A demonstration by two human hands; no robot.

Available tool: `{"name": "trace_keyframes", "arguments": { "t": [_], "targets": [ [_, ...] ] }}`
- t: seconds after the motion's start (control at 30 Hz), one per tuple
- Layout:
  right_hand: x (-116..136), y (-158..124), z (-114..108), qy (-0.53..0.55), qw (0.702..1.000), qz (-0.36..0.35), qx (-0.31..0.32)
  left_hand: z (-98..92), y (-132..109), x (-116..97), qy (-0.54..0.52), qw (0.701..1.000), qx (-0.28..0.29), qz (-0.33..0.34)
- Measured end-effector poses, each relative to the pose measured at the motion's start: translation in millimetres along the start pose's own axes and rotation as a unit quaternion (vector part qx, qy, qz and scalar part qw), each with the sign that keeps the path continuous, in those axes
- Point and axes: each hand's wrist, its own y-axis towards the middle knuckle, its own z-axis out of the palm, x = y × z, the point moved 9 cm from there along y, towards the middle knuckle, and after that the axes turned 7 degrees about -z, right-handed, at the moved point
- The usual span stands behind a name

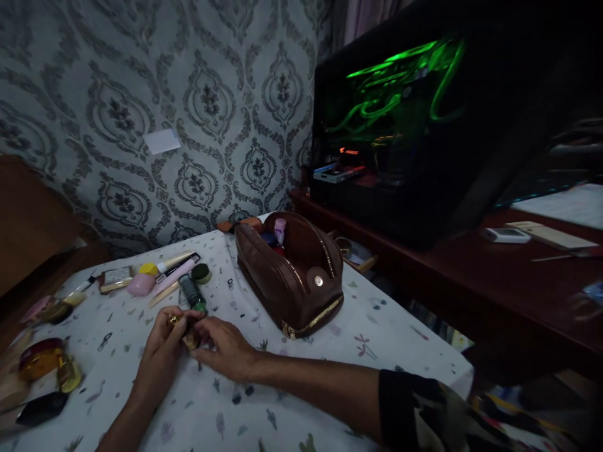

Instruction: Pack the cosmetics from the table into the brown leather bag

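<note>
My left hand (162, 348) and my right hand (226, 345) meet over the white patterned tablecloth (301, 376). Both pinch a small gold-coloured item (188, 336), its exact shape too dim to make out. Just beyond my fingers lies a dark green tube (191, 292). A brown leather toiletry bag (294, 273) stands open to the right, with a pink-capped bottle (280, 229) sticking out of it.
Several cosmetics lie at the back left: a pink egg-shaped sponge (140, 284), a pink stick (176, 273), a round dark pot (201, 272). Amber glass jars (44, 359) sit at the left edge. A dark wooden desk (471, 282) with a green-lit computer case (400, 125) stands to the right.
</note>
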Motion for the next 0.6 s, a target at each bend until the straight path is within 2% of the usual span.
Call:
{"name": "trace_keyframes", "arguments": {
  "t": [0.2, 0.4, 0.6],
  "targets": [
    [7.1, -0.6, -1.3, -0.018, 1.000, 0.008, 0.016, 5.6, -3.2, 1.5, 0.089, 0.996, -0.023, -0.013],
    [1.2, 1.1, 1.7, -0.002, 0.999, 0.043, 0.025, 7.6, -2.4, 0.3, 0.128, 0.992, -0.007, 0.018],
    [1.6, 2.0, 1.0, 0.034, 0.999, 0.030, 0.012, 13.3, -5.5, -11.2, 0.170, 0.983, 0.009, 0.070]
  ]
}}
